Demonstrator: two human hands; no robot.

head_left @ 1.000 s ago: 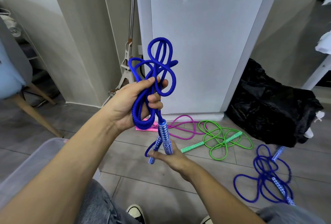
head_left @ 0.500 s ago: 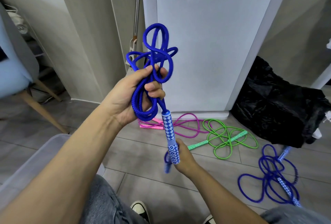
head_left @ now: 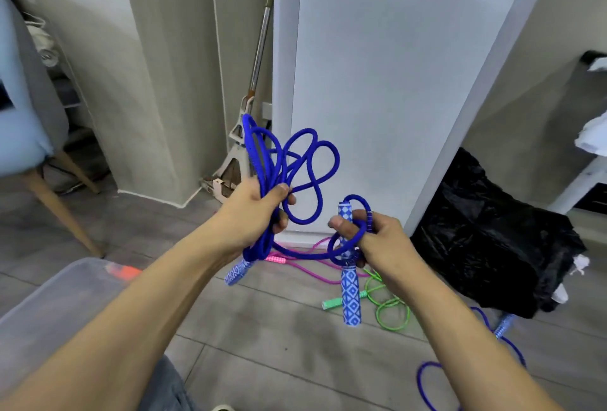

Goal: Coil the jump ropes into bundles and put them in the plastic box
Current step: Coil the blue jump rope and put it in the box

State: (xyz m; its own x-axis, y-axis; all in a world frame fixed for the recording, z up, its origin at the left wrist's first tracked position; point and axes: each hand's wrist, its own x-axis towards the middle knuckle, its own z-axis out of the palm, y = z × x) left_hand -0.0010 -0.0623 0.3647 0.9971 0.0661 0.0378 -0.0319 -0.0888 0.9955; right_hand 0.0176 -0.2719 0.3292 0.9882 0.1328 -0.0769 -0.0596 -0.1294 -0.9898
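Translucent plastic box point(head_left: 49, 305) waits at our lower left, not yet holding this rope. Blue jump rope point(head_left: 289, 164) loops sit bunched in our clenched left hand point(head_left: 259, 210). Half a second ago our right hand point(head_left: 371, 240) gripped one handle point(head_left: 350, 295) low; now it has risen, clasping that handle with a turn of rope wound around it, so binding the bundle seems underway.

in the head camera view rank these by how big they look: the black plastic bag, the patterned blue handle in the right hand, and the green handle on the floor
1. black plastic bag
2. patterned blue handle, though it is nearer the camera, which enlarges it
3. green handle, partly hidden behind the blue one
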